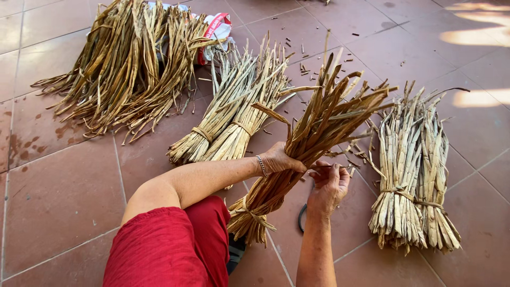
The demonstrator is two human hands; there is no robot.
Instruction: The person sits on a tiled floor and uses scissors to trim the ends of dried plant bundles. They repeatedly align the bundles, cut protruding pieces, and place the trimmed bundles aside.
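My left hand (280,159) grips the middle of a tied bundle of dried, tan plant strips (313,127) that slants from my knee up to the right. A thin bracelet sits on that wrist. My right hand (329,186) is just right of the bundle, pinching a thin strip (340,167) that sticks out sideways. The bundle's lower end (252,215) is bound with a strip tie and rests by my red trouser leg (175,244).
Two tied bundles (234,114) lie behind on the red tiled floor (58,196), two more tied bundles (414,175) at the right. A loose pile of strips (127,64) covers a white and red sack (215,26). Dark scissors handles (303,215) and small offcuts lie nearby.
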